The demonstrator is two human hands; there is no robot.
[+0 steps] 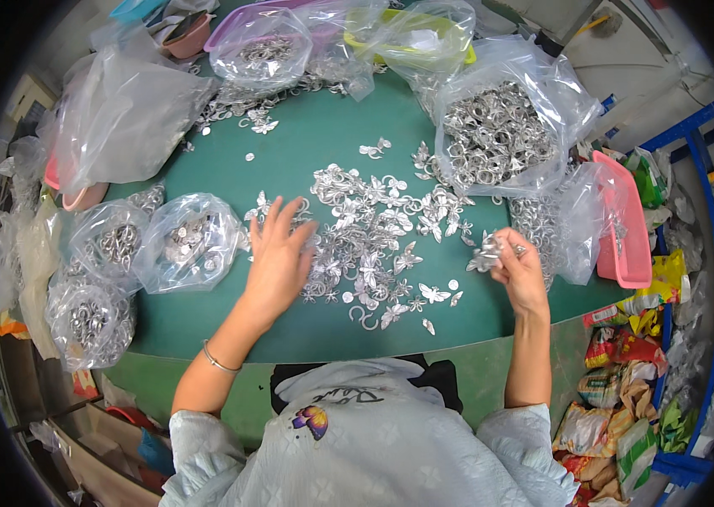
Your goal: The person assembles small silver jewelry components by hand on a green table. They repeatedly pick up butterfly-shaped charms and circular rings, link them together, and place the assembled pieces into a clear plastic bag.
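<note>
A heap of small silver metal butterfly pieces and rings (pixel 374 228) lies spread on the green table (pixel 306 144). My left hand (pixel 277 258) rests flat, fingers apart, on the left edge of the heap. My right hand (pixel 519 269) is raised at the heap's right side, fingers closed on a small cluster of silver butterfly pieces (pixel 489 252).
Clear plastic bags of silver parts stand around: a large one (pixel 501 135) at back right, several at the left (pixel 184 241) and back (pixel 260 46). A pink tray (pixel 623 224) sits at the right edge. Snack wrappers (pixel 619 397) pile on the floor at right.
</note>
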